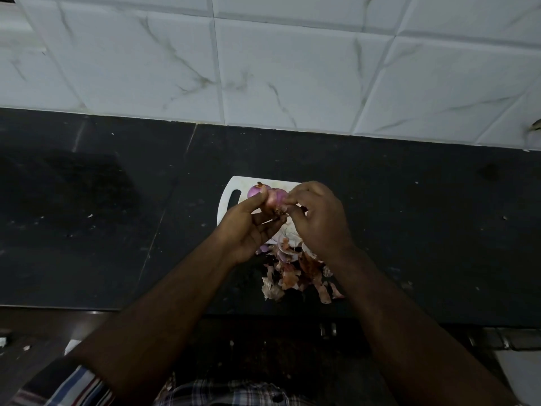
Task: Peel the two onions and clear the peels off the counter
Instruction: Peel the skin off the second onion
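Note:
My left hand (251, 227) grips a purple onion (276, 197) from below, above a white cutting board (227, 200). My right hand (317, 218) pinches the skin at the onion's right side with its fingertips. A second purple onion (255, 190) lies on the board just behind and to the left of the held one. A heap of dry brown and pink peels (295, 276) lies on the near edge of the board and on the black counter (117, 230) between my forearms.
A white marble-pattern tiled wall (292, 68) rises behind the counter. The counter's front edge runs across the view below the peels, with drawer handles (328, 329) beneath it. A small object (535, 124) shows at the right edge against the wall.

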`<action>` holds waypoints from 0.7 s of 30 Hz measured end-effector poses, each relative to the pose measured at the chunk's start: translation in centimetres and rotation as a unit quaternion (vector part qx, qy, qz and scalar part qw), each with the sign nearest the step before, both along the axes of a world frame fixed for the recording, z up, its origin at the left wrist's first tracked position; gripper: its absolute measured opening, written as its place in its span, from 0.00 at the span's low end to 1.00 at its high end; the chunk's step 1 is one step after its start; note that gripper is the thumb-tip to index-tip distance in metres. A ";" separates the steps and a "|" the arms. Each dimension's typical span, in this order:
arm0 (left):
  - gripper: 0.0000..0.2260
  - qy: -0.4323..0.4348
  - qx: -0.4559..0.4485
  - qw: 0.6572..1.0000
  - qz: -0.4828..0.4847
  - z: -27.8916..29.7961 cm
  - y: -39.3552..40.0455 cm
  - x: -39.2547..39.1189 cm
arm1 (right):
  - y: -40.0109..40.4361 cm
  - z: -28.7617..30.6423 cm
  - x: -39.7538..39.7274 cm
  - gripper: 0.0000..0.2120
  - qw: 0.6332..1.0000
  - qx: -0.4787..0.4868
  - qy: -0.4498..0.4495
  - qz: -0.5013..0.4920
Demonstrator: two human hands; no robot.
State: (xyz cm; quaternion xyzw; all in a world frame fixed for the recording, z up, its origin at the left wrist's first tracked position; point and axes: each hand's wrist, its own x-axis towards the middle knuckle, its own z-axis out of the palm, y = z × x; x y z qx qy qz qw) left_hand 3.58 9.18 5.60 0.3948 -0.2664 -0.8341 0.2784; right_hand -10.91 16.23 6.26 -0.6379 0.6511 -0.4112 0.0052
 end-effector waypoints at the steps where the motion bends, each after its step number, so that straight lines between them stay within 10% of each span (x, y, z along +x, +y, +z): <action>1: 0.11 0.005 -0.001 1.000 0.008 0.0 0.0 0.1 | 0.1 -0.2 0.1 0.05 1.000 0.016 0.004 0.005; 7: 0.13 0.004 0.010 0.999 0.030 -0.2 -0.3 0.8 | 1.8 -0.5 -0.8 0.04 0.985 0.154 -0.034 0.064; 16: 0.11 0.032 -0.016 0.999 -0.020 0.1 -0.2 0.6 | 0.4 0.1 1.0 0.22 0.989 0.107 -0.097 -0.007; 21: 0.14 0.029 -0.050 0.997 -0.050 0.1 -0.4 1.2 | 0.2 -0.4 1.1 0.14 0.988 0.038 -0.142 -0.053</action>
